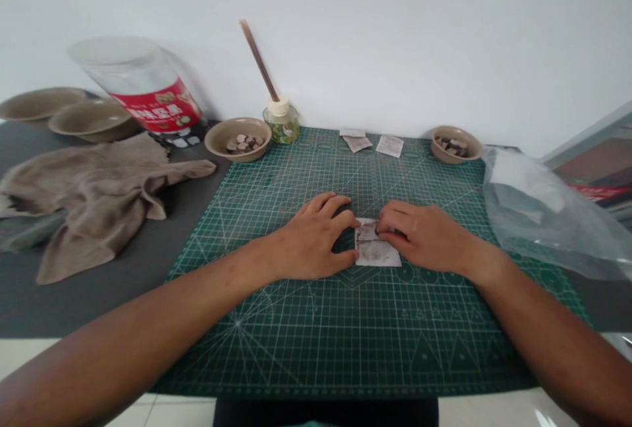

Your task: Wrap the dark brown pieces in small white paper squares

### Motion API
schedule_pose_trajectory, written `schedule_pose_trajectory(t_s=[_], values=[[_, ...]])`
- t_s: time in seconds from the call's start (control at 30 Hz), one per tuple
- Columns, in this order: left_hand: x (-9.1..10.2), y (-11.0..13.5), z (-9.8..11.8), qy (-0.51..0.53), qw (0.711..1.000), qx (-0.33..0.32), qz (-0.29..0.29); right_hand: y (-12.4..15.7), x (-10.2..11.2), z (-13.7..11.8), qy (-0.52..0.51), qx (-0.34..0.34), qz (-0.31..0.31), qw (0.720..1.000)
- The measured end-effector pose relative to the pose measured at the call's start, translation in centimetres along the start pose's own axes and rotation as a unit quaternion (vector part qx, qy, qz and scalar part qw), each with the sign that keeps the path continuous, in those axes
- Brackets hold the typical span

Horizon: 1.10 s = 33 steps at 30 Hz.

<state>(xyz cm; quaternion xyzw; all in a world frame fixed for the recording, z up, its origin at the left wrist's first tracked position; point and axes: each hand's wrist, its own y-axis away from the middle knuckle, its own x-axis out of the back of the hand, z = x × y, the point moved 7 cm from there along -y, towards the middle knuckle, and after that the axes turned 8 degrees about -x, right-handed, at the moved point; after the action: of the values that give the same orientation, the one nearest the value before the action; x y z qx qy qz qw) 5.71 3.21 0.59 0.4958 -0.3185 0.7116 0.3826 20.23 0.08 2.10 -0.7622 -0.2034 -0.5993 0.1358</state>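
A small white square of paper [378, 256], marked with grey-brown smudges and a dark line across it, lies flat on the green cutting mat [296, 322]. My left hand [318, 239] rests beside its left edge, thumb and fingers apart, with the thumb and index fingertips touching that edge. Over the paper's upper right part, my right hand [419, 236] has thumb and fingers pinched together. Something small and dark shows at those fingertips, but its kind is unclear.
Behind lie several small paper squares [390, 145]. Bowls of small pieces stand at back left [238, 139] and back right [457, 144], near a reed diffuser [281, 121]. Left are a brown cloth [103, 197], a red-labelled jar [148, 91] and more bowls; right, a clear plastic bag [548, 216].
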Motion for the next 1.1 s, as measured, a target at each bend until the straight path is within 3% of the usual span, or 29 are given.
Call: schedule_pose_trajectory(t_s=[0.1, 0.27, 0.43, 0.6, 0.77, 0.93, 1.1], values=[[0.0, 0.0, 0.1, 0.005, 1.000, -0.009, 0.004, 0.3, -0.4, -0.5, -0.027, 0.032, -0.028, 0.999], [0.1, -0.1, 0.0, 0.011, 1.000, 0.000, 0.004, 0.2, 0.4, 0.7, -0.038, -0.046, 0.017, 0.998], [0.1, 0.0, 0.2, 0.006, 1.000, -0.010, 0.003, 0.2, -0.3, -0.7, -0.044, 0.030, -0.037, 0.998], [0.0, 0.0, 0.0, 0.004, 1.000, -0.006, 0.005, -0.4, 0.3, 0.8, 0.004, -0.026, 0.014, 1.000], [-0.1, 0.0, 0.0, 0.006, 1.000, -0.006, 0.000, 0.5, -0.4, -0.5, -0.044, 0.046, -0.047, 0.997], [-0.1, 0.0, 0.0, 0.007, 1.000, -0.002, 0.002, 0.0, 0.4, 0.2, 0.018, -0.019, 0.014, 1.000], [-0.2, 0.1, 0.0, 0.012, 1.000, 0.002, -0.002, 0.5, -0.3, -0.9, -0.029, 0.051, -0.048, 0.997]])
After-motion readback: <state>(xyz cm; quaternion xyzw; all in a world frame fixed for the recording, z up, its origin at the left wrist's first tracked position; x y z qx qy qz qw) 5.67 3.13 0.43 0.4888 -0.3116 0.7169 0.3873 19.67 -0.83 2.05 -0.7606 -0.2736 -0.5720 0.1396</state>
